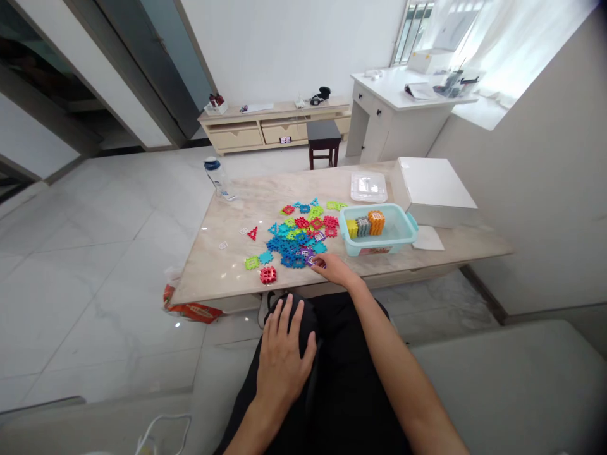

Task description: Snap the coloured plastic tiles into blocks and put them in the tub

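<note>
My left hand (pixel 284 354) lies flat on my left knee with its fingers spread, holding nothing. My right hand (pixel 334 268) reaches to the table's near edge, its fingers closed at a purple interlocking tile (pixel 310 260) with a white patch. Part of that tile is hidden by the fingertips. Beside it spreads a loose pile of dark blue tiles (pixel 279 244), mixed with light blue, green and red ones. A red stack of tiles (pixel 268 275) sits left of the pile, near the edge. Green tile (pixel 251 263) and red triangle (pixel 252 233) lie apart from the pile.
Right of the pile stands a light teal bin (pixel 393 243) holding yellow, grey and orange tile stacks (pixel 377 222). Behind it are a clear plastic container (pixel 368 187) and a white box (pixel 439 183). A water bottle (pixel 220 180) stands at the far left corner.
</note>
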Action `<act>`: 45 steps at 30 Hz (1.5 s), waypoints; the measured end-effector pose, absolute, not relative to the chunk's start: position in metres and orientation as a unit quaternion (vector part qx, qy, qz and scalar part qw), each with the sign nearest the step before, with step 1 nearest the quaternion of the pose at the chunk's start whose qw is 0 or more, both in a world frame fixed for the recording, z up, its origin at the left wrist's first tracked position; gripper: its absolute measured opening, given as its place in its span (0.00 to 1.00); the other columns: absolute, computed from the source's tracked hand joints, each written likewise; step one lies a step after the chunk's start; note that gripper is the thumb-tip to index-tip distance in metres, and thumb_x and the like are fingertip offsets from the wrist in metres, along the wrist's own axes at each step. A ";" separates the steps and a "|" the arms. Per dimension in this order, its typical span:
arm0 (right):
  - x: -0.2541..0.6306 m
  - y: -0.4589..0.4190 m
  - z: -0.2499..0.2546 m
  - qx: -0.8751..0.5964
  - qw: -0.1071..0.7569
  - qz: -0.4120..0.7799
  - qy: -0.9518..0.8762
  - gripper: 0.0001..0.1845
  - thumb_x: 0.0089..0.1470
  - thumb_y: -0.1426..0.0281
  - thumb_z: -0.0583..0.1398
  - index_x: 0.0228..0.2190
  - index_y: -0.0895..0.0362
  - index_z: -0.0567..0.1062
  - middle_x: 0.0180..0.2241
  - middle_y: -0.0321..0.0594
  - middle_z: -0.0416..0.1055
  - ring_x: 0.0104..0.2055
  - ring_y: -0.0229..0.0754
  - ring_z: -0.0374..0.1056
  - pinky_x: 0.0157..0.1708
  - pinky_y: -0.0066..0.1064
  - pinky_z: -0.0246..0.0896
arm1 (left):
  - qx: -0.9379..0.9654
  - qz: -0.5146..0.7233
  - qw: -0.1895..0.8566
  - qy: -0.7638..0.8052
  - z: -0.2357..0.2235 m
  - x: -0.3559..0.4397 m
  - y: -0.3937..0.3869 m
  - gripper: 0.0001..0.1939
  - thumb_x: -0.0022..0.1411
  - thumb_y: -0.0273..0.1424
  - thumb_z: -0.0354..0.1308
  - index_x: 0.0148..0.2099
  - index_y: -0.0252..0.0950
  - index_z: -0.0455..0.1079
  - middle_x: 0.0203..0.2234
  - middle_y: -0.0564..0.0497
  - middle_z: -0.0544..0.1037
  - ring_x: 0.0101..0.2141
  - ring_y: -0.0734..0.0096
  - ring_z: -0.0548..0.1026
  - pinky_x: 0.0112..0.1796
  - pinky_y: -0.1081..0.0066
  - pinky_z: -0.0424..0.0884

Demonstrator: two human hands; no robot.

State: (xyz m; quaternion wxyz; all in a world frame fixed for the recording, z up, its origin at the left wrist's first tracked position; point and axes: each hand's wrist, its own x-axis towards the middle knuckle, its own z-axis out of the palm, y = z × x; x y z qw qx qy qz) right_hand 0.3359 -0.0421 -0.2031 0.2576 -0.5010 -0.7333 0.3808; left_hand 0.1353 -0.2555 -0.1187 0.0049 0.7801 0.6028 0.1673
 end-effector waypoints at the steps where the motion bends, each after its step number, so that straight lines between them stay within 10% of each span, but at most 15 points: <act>1: 0.336 -0.041 -0.204 -0.508 0.261 0.378 -0.729 0.09 0.65 0.67 0.67 0.46 0.57 0.82 0.40 0.44 0.84 0.42 0.45 0.79 0.45 0.33 0.71 | 0.778 0.166 0.003 0.606 -0.119 0.136 -0.254 0.33 0.74 0.35 0.57 0.77 0.40 0.61 0.77 0.42 0.61 0.74 0.44 0.62 0.69 0.42 0.67; 14: 0.307 0.039 -0.200 -0.672 0.192 0.154 -0.698 0.22 0.71 0.75 0.50 0.59 0.63 0.75 0.58 0.55 0.76 0.63 0.49 0.68 0.66 0.38 0.60 | 0.785 0.233 0.069 0.569 -0.125 0.117 -0.259 0.30 0.73 0.35 0.59 0.75 0.40 0.65 0.75 0.41 0.65 0.73 0.41 0.63 0.68 0.41 0.66; 26: 0.239 0.114 -0.185 -0.674 0.029 0.087 -0.733 0.28 0.71 0.55 0.59 0.57 0.66 0.78 0.60 0.64 0.74 0.64 0.62 0.68 0.64 0.45 0.61 | 0.778 0.267 0.085 0.563 -0.132 0.100 -0.269 0.34 0.71 0.31 0.60 0.76 0.44 0.64 0.75 0.47 0.65 0.73 0.47 0.64 0.65 0.47 0.70; 45: 0.229 0.119 -0.176 -0.686 -0.017 0.072 -0.723 0.19 0.68 0.62 0.65 0.51 0.64 0.83 0.51 0.62 0.81 0.54 0.54 0.79 0.51 0.35 0.70 | 0.760 0.285 0.025 0.584 -0.132 0.105 -0.268 0.31 0.67 0.29 0.60 0.71 0.44 0.70 0.71 0.50 0.71 0.69 0.49 0.68 0.61 0.49 0.73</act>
